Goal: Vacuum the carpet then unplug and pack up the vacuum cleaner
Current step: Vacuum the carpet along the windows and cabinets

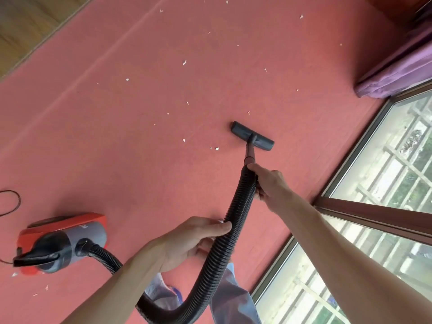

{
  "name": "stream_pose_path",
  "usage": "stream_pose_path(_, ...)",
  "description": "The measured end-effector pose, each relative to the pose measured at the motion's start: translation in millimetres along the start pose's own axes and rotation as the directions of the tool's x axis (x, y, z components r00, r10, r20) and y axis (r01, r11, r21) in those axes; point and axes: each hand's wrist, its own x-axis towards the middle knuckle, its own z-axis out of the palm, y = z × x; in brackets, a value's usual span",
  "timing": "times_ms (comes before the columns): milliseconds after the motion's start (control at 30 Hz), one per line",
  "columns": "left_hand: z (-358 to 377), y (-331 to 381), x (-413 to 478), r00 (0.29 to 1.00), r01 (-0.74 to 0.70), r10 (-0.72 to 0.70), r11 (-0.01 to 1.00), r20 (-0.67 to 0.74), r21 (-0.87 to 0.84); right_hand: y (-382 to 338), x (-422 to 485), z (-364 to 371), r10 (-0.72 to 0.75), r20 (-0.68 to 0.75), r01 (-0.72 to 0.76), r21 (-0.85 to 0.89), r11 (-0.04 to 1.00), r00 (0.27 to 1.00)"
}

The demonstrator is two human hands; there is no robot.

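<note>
Left hand [187, 242] and right hand [268, 183] fingers curled round ribbed hose [238, 202], wand [249, 155] pointing away — floor head [252, 136] crosswise on carpet [140, 108]

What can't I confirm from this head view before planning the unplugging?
- Plug and socket: the power cord leaves the head view's left edge.
- Stretch of hose beside the vacuum cleaner: behind the left forearm.
- Where hose meets wand: covered by the right hand.
- The carpet under the floor nozzle: hidden by it.

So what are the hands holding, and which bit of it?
Both grip the black ribbed hose: the right hand at its top end, next to the wand, the left hand farther down, around its middle.
</note>
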Motion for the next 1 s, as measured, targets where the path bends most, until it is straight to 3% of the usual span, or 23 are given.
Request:
stream_pose_path(200, -4.2, 3.9, 7.6, 1.0, -0.018, 0.017, 0.999, -0.022, -0.045, -14.5, 8.8, 11.7, -0.049, 0.009, 0.049, -0.084, 0.995, 0.999)
stream_pose_path(367, 13.2, 9.3, 36.8, 0.964, -0.044, 0.012, 0.993, -0.264, -0.112, -42.2, 38.5, 18.5, -0.111, 0.013, 0.111, -0.18, 0.977, 0.994)
stream_pose_path(533, 19.6, 20.6, 52.6, 0.909, -0.079, 0.015, 0.988, -0.416, -0.135, -52.0, 54.2, 22.3, -0.042, 0.075, 0.044, -0.035, 0.998, 0.996)
stream_pose_path(633, 11.3, 20.9, 44.9, 0.925, -0.068, 0.024, 0.992, -0.379, -0.102, -40.8, 47.4, 18.6, 0.025, 0.081, -0.034, 0.113, 0.993, 0.996)
stream_pose_path(733, 1.4, 14.7, 26.4, 0.969, -0.041, 0.026, 0.998, -0.246, -0.054, -22.3, 32.7, 11.0, 0.076, 0.172, -0.117, 0.243, 0.963, 0.982)
stream_pose_path(867, -13.4, -1.8, -4.9, 0.998, -0.006, 0.002, 0.998, -0.061, -0.064, 3.5, 5.8, 4.3, 0.121, 0.331, -0.208, 0.242, 0.948, 0.936)
stream_pose_path(1000, -21.1, -26.3, -30.5, 0.999, 0.032, -0.032, 0.996, 0.008, -0.089, 34.3, -15.4, 13.3, 0.15, 0.367, -0.242, 0.219, 0.945, 0.918)
